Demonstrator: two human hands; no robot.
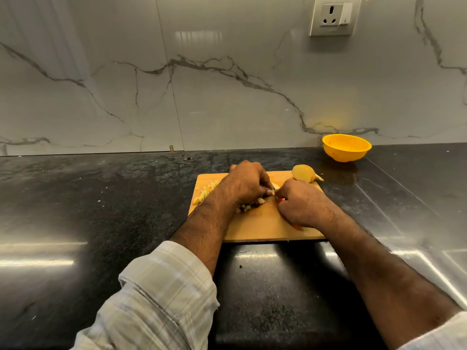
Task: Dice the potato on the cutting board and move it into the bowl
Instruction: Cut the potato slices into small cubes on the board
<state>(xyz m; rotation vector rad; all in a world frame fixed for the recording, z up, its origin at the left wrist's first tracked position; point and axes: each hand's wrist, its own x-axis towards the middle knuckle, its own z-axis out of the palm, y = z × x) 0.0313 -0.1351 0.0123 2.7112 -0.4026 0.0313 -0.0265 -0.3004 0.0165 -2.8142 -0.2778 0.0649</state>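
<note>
A wooden cutting board lies on the black counter. My left hand curls over a small piece of potato near the board's middle and pins it down. My right hand grips a knife whose red handle peeks out between the fingers; the blade is hidden between my hands. Diced potato bits lie at the board's left edge, with more dice under my left wrist. An uncut potato half sits at the board's far right corner. A yellow bowl stands behind it by the wall.
The glossy black counter stretches left and right of the board. A marble backsplash rises behind it, with a wall socket at the upper right. Small crumbs dot the counter.
</note>
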